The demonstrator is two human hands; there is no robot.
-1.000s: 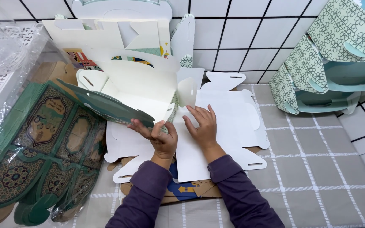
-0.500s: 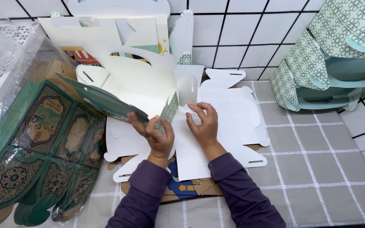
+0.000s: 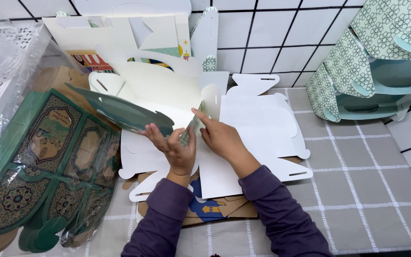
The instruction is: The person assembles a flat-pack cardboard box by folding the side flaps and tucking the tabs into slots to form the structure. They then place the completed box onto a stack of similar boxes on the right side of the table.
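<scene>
A white die-cut card sheet (image 3: 258, 128) with slots and rounded tabs lies flat on the grey checked tablecloth (image 3: 367, 190), and both hands work at its left half. A narrow flap (image 3: 192, 127) with a green patterned face stands up from the sheet along a fold. The left hand (image 3: 174, 150) is closed on the flap's lower edge, thumb on one side and fingers on the other. The right hand (image 3: 220, 138) pinches the flap's upper part between thumb and forefinger; how firmly it presses cannot be told from this angle. Left of the sheet, a dark green panel (image 3: 120, 112) is lifted clear and slants up and away from the left hand. Further left of the sheet lies a stack of green ornate cutouts (image 3: 39, 171) in clear plastic wrap. Under the sheet's near edge, brown card (image 3: 215, 209) with a blue print shows. Behind the sheet more white cutouts (image 3: 134, 33) lean on the tiled wall. Right of the sheet stands a pale green patterned card stand (image 3: 372, 62).
</scene>
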